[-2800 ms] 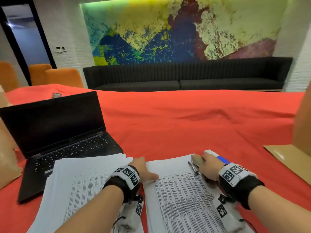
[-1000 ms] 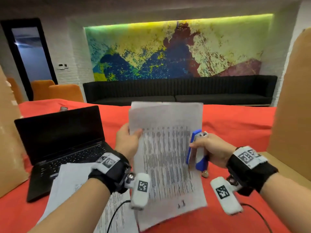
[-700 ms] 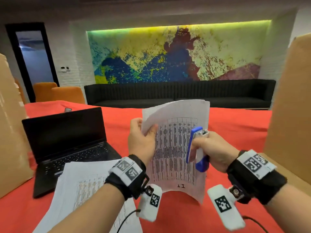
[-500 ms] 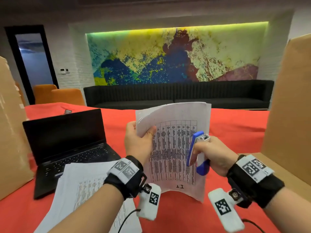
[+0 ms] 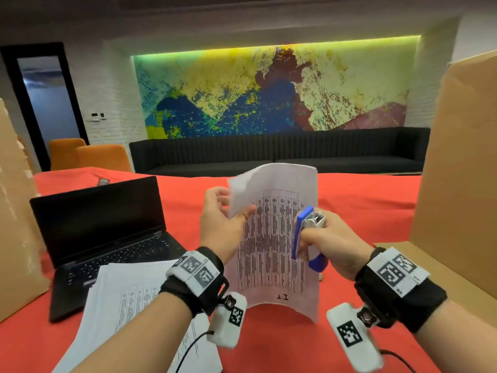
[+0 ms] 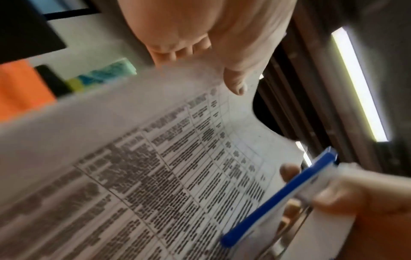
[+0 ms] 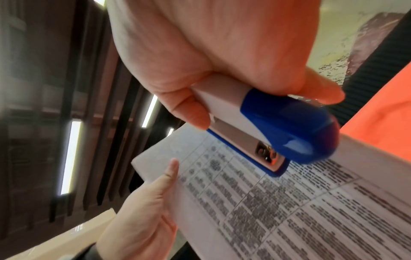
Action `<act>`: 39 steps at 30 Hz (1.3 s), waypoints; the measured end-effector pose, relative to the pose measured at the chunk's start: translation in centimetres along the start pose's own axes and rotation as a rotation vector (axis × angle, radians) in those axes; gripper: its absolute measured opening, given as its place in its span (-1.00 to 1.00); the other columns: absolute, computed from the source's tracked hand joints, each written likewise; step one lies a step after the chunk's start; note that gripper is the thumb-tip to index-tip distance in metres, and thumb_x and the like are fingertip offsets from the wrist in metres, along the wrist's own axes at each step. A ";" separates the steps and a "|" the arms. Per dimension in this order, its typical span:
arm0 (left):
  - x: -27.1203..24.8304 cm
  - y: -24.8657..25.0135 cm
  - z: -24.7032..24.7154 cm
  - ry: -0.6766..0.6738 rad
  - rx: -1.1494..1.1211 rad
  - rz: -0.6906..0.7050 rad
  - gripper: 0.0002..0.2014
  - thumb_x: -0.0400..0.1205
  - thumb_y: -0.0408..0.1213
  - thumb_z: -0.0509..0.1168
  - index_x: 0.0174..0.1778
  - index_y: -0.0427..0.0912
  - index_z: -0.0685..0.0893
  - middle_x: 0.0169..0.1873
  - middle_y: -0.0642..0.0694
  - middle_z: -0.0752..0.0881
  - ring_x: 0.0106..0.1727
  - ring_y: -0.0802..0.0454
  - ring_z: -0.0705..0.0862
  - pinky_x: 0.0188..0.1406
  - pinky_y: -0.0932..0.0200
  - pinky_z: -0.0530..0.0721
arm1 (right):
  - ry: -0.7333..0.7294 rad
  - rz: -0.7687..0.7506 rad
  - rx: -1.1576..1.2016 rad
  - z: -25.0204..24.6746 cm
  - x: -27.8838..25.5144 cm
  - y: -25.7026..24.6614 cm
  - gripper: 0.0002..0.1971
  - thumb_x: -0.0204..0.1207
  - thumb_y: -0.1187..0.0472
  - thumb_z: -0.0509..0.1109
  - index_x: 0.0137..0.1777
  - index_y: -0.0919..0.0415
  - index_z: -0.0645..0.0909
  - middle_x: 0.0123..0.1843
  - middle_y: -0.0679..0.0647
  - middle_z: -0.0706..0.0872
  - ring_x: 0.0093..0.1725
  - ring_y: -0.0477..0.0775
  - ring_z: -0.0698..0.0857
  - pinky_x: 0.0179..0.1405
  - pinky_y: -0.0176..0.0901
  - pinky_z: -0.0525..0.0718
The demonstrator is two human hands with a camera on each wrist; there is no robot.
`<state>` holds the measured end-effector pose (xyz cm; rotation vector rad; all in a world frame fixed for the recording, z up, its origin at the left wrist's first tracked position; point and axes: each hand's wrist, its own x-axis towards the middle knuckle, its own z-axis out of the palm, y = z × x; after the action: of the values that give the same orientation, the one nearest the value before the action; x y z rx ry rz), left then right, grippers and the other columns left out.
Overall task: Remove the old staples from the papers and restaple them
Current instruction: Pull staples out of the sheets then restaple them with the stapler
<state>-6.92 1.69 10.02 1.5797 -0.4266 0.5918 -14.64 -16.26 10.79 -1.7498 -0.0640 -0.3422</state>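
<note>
A printed sheaf of papers (image 5: 271, 246) stands upright above the red table, its top left corner curling over. My left hand (image 5: 223, 224) pinches its left edge near that corner, thumb on the printed face (image 6: 235, 84). My right hand (image 5: 328, 243) grips a blue and white stapler (image 5: 306, 235) held upright against the sheaf's right side. In the right wrist view the stapler (image 7: 266, 133) lies over the page with my fingers wrapped round it, and the papers (image 7: 289, 202) run below it. Whether the paper sits inside the stapler's mouth is unclear.
A loose stack of printed papers (image 5: 129, 305) lies on the red tablecloth (image 5: 269, 340) at lower left, overlapping an open black laptop (image 5: 102, 232). Tall cardboard panels stand at the left (image 5: 16, 211) and right (image 5: 462, 162). A small object (image 5: 320, 277) lies under the stapler.
Both hands lifted the sheaf and the stapler off the table. Over the last second the sheaf turned and curled at its top left, and the stapler stayed by its right edge.
</note>
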 end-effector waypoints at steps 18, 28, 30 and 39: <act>-0.2 0.8 -0.6 0.157 -0.081 -0.082 -0.61 0.43 -0.26 0.58 0.04 -0.10 0.54 -0.12 -0.02 0.76 -0.13 0.12 0.78 -0.09 0.13 0.76 | 0.129 0.022 0.019 -0.3 -0.5 1.2 -0.82 0.13 0.51 0.20 -0.27 0.38 0.51 -0.36 0.31 0.55 -0.39 0.18 0.54 -0.41 -0.03 0.57; -1.1 -0.5 -0.2 0.043 0.020 -0.160 -0.72 0.64 -0.28 0.36 0.19 -0.11 0.43 -0.04 0.07 0.67 -0.02 0.16 0.67 -0.04 0.28 0.59 | 0.125 0.104 0.029 -0.1 0.3 2.1 -0.77 0.30 0.62 0.13 -0.25 0.30 0.47 -0.31 0.30 0.54 -0.30 0.22 0.55 -0.31 -0.04 0.58; -1.1 -0.7 -0.3 0.052 0.045 -0.162 -0.75 0.67 -0.29 0.32 0.19 -0.09 0.40 -0.05 0.11 0.65 0.01 0.12 0.67 0.04 0.18 0.58 | 0.142 0.112 0.033 -0.3 0.3 2.3 -0.77 0.27 0.62 0.14 -0.25 0.30 0.48 -0.30 0.30 0.55 -0.30 0.21 0.54 -0.35 -0.07 0.56; -1.0 -0.9 0.1 -0.002 0.118 -0.153 -0.87 0.72 -0.38 0.20 0.13 -0.10 0.44 0.00 0.02 0.65 0.11 0.00 0.64 0.18 0.07 0.57 | 0.101 0.117 0.054 -0.7 0.6 2.7 -0.82 0.39 0.54 0.27 -0.16 0.26 0.51 -0.21 0.27 0.58 -0.21 0.21 0.55 -0.30 -0.02 0.60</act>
<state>-7.20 1.60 8.69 1.7084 -0.2725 0.5053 -13.63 -17.61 8.47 -1.6723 0.1002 -0.3398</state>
